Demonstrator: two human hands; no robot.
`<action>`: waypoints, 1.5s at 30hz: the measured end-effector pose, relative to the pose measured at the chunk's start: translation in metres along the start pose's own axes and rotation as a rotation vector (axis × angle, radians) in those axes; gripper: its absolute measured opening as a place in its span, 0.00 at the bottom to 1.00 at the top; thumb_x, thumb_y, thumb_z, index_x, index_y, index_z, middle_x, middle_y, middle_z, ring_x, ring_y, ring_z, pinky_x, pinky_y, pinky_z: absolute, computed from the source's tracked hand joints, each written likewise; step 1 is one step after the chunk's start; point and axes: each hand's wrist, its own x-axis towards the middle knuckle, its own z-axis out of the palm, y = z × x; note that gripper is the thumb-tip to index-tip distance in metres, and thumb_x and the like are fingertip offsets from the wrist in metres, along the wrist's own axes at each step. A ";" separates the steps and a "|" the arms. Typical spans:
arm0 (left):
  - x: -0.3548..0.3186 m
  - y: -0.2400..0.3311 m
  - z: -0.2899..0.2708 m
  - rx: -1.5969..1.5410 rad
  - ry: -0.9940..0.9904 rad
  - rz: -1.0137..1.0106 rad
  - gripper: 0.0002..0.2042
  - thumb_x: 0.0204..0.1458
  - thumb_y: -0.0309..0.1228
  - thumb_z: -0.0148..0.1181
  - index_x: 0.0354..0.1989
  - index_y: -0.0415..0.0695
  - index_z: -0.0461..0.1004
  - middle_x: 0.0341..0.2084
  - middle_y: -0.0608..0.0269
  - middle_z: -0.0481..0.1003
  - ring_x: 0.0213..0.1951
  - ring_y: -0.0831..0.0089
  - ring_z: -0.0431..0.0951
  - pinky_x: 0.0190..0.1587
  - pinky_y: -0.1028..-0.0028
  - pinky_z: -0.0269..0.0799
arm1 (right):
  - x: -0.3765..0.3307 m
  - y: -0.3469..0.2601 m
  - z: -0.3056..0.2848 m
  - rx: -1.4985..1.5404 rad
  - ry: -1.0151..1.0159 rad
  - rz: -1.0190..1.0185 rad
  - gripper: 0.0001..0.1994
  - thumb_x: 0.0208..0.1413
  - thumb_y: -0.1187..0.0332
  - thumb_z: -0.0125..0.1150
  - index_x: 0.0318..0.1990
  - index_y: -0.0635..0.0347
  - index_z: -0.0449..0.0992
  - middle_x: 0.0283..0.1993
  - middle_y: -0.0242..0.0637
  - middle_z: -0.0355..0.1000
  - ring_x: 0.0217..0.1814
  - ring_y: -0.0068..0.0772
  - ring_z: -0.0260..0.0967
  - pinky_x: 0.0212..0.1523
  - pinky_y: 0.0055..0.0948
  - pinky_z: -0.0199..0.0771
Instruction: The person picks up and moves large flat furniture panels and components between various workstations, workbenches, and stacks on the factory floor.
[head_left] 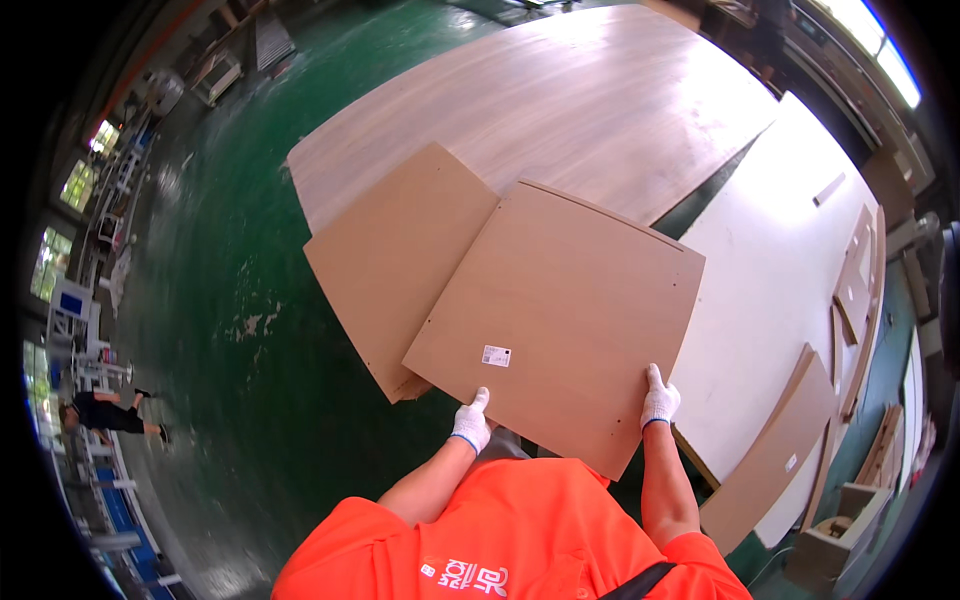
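Observation:
A square light-brown wooden panel (560, 310) is held up in front of me, with a white label (496, 356) near its lower left and a groove along its far edge. White knit gloves cover both hands. My left hand (472, 424) grips the panel's near edge, thumb on top and fingers hidden beneath. At the right edge my right hand (660, 400) is closed the same way. Partly under the held panel lies a second brown panel (400, 250), overlapping the large wood-grain sheet (560, 90) beyond.
To the right, a white sheet (770, 270) carries narrow brown boards (780, 450) along its right side. An open wooden box (840, 535) stands at the lower right. Green floor (240, 290) stretches left, where another person (105, 412) walks beside machinery.

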 end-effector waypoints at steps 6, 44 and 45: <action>-0.033 -0.011 -0.021 -0.279 0.044 -0.157 0.19 0.63 0.36 0.60 0.59 0.47 0.68 0.57 0.55 0.72 0.59 0.52 0.71 0.58 0.44 0.71 | 0.024 -0.068 0.070 -0.220 -0.295 -0.173 0.25 0.51 0.54 0.74 0.38 0.75 0.81 0.33 0.42 0.80 0.33 0.28 0.74 0.38 0.32 0.75; 0.101 0.246 -0.093 0.825 0.654 0.520 0.37 0.62 0.58 0.48 0.42 0.23 0.73 0.39 0.36 0.79 0.41 0.48 0.78 0.46 0.58 0.71 | 0.030 -0.157 0.347 -0.877 -0.464 -0.770 0.41 0.44 0.46 0.71 0.61 0.65 0.68 0.55 0.55 0.74 0.59 0.55 0.71 0.58 0.45 0.72; 0.136 0.260 -0.137 0.763 0.726 0.608 0.38 0.61 0.60 0.48 0.41 0.24 0.74 0.35 0.42 0.79 0.36 0.53 0.78 0.42 0.58 0.71 | 0.010 -0.172 0.353 -0.823 -0.552 -0.730 0.36 0.43 0.47 0.72 0.55 0.63 0.72 0.52 0.54 0.75 0.55 0.55 0.72 0.55 0.46 0.74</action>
